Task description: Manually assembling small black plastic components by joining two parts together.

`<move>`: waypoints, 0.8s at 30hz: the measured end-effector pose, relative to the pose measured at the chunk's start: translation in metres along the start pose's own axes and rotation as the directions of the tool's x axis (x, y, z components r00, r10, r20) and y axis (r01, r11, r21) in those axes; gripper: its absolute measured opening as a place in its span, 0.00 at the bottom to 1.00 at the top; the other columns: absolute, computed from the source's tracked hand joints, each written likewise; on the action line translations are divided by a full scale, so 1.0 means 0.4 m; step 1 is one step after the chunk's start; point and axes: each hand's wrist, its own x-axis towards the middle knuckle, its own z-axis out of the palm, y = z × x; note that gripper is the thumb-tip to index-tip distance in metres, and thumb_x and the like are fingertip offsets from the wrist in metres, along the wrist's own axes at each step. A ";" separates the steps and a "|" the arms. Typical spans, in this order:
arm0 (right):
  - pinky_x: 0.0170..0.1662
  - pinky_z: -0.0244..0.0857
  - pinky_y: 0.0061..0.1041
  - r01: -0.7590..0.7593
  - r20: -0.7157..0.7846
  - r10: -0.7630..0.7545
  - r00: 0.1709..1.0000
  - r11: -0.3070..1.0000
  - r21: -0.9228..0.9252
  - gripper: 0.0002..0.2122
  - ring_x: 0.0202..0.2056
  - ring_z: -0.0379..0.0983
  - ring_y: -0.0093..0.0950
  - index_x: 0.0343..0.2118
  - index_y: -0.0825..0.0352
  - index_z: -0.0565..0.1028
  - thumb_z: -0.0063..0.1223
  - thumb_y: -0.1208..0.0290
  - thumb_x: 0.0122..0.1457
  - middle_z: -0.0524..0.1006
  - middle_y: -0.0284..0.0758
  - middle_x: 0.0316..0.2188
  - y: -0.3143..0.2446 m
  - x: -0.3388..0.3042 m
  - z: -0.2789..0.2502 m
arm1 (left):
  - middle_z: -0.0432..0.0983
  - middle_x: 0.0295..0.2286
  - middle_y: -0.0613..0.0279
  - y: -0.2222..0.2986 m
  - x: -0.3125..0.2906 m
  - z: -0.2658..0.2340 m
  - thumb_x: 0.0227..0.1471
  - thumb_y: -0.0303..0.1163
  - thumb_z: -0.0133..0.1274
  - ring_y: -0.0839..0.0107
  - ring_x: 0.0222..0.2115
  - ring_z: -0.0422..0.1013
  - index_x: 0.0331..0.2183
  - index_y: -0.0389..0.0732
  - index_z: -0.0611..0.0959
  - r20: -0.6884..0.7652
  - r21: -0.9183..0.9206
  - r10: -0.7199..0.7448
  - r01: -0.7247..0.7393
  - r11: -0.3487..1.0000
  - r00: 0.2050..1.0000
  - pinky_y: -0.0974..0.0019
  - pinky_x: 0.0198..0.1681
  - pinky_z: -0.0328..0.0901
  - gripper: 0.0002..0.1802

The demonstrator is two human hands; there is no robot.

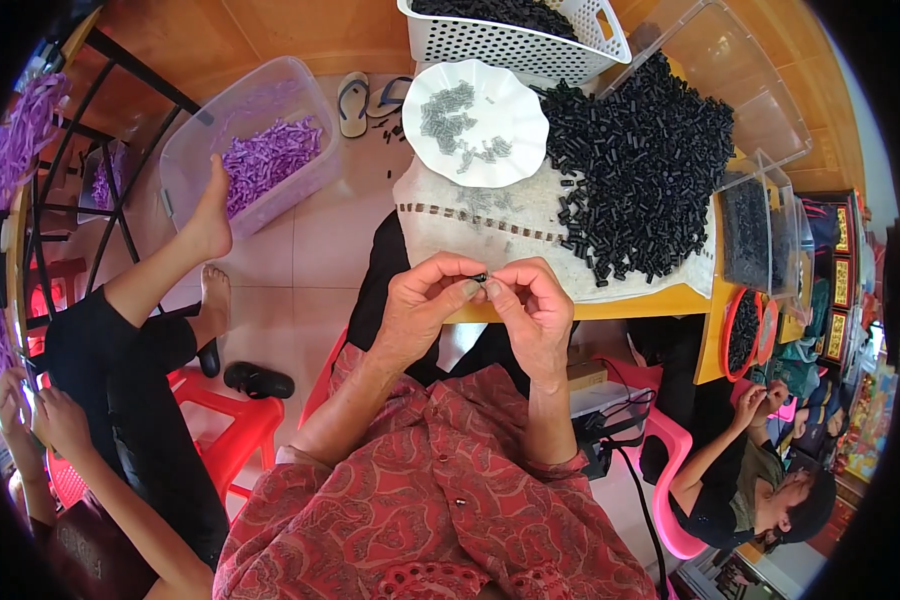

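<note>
Close together in front of me, above the table's near edge, both my hands are closed in a pinch. Thumb and forefinger of my left hand (pixel 420 303) grip a small black tube-shaped piece (pixel 480 277). My right hand (pixel 533 315) meets it at the piece's other end, fingertips pressed together; whatever they hold there is too small to make out. Beyond them, a white scalloped plate (pixel 515 150) carries small clear pieces (pixel 448 118). To its right, a large heap of short black tubes (pixel 645 165) covers the pale cloth (pixel 435 235).
A white perforated basket (pixel 510 48) of black pieces stands at the back. Clear plastic bins (pixel 770 110) and a red round tray (pixel 740 335) line the right side. A translucent tub (pixel 310 185) with purple pieces sits on the floor at left. People sit on both sides.
</note>
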 end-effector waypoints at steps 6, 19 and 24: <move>0.26 0.64 0.15 0.052 0.016 -0.050 0.999 0.976 -0.210 0.02 0.27 0.73 0.19 0.30 0.71 0.74 0.55 0.82 0.53 0.72 0.33 0.29 -0.013 -0.001 -0.013 | 0.74 0.34 0.65 0.002 -0.002 -0.005 0.54 0.21 0.51 0.79 0.36 0.71 0.39 0.34 0.80 0.023 0.231 0.109 -0.111 0.967 0.994 0.75 0.41 0.66 0.09; 0.34 0.67 0.15 0.041 0.044 -0.036 0.998 0.991 -0.127 0.05 0.32 0.73 0.20 0.35 0.74 0.75 0.53 0.84 0.55 0.72 0.34 0.33 -0.027 -0.010 -0.014 | 0.76 0.32 0.64 -0.011 -0.004 -0.005 0.56 0.22 0.48 0.79 0.32 0.71 0.42 0.34 0.78 0.006 0.033 -0.031 0.030 0.999 1.000 0.76 0.40 0.67 0.11; 0.33 0.70 0.16 0.072 0.006 -0.072 0.997 0.991 -0.117 0.04 0.31 0.76 0.22 0.35 0.73 0.75 0.53 0.83 0.55 0.73 0.34 0.31 -0.017 -0.017 -0.019 | 0.76 0.32 0.62 -0.017 0.000 -0.002 0.56 0.22 0.48 0.79 0.32 0.72 0.43 0.34 0.78 0.049 -0.156 -0.078 0.084 0.984 0.996 0.74 0.39 0.68 0.11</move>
